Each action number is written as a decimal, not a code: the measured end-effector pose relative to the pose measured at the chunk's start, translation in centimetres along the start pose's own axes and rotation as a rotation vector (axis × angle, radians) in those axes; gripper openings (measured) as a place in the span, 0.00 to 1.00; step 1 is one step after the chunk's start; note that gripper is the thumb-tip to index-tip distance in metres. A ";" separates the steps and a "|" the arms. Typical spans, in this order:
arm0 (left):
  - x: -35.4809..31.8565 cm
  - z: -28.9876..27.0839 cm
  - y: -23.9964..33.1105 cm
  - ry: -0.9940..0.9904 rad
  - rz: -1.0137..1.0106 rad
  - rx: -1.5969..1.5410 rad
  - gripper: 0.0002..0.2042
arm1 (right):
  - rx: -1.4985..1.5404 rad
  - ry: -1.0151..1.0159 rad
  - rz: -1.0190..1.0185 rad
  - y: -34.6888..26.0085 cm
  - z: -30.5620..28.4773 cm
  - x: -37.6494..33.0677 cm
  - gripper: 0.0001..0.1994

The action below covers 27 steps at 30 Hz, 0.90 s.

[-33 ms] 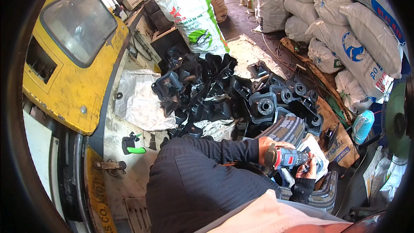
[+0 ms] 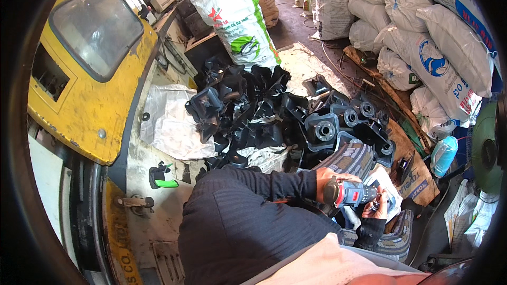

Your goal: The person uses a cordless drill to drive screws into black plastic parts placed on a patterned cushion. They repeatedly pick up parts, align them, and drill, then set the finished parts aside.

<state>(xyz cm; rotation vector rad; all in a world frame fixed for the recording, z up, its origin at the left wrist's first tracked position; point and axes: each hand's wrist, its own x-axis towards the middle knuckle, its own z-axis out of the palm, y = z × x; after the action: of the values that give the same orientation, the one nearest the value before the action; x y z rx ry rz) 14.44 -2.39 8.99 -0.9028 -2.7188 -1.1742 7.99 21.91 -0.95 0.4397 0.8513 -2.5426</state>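
Note:
A grey-blue power drill (image 2: 353,192) with a red patch lies across my lap, its front end pointing right. My left hand (image 2: 326,180) is closed around its rear, partly hidden behind the tool's body. At the drill's front, my right hand (image 2: 374,209) has its fingers bent around a small dark piece too small to name. A white bag or sheet (image 2: 391,194) rests just beyond these fingers, between my patterned trouser legs. Close in front of my knee sit black moulded plastic parts (image 2: 324,130) with square flanges and round hubs.
A heap of similar black parts (image 2: 248,103) spreads ahead. Behind it stands a tall white-and-green sack (image 2: 235,21). Yellow machinery (image 2: 84,111) borders the left. Stacked white sacks (image 2: 438,58), a wooden plank (image 2: 391,92) and a fan (image 2: 485,148) line the right.

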 end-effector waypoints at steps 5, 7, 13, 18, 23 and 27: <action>-0.5 -0.3 -0.5 0.112 0.105 0.032 0.36 | -0.024 0.045 -0.005 0.3 0.3 0.5 0.16; -0.8 -0.5 -0.8 0.077 0.042 -0.027 0.36 | 0.016 -0.043 0.016 0.3 0.0 1.1 0.16; -1.0 -0.9 -0.7 0.086 0.041 -0.088 0.37 | -0.046 -0.055 -0.016 0.0 0.6 0.9 0.17; -1.3 -0.8 -1.4 0.123 0.115 -0.038 0.37 | -0.080 0.035 -0.013 0.4 0.8 0.7 0.18; -1.3 -1.7 -0.5 0.130 0.087 -0.050 0.35 | -0.070 -0.039 0.009 0.1 1.4 0.4 0.17; -1.5 -1.1 -1.1 0.146 0.068 -0.093 0.34 | -0.054 -0.035 0.027 0.1 1.5 0.5 0.16</action>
<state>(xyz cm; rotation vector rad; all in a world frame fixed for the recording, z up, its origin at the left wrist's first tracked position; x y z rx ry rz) 14.89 -4.49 8.62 -0.8751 -2.5183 -1.3084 7.36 20.80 -0.08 0.3855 0.8926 -2.4893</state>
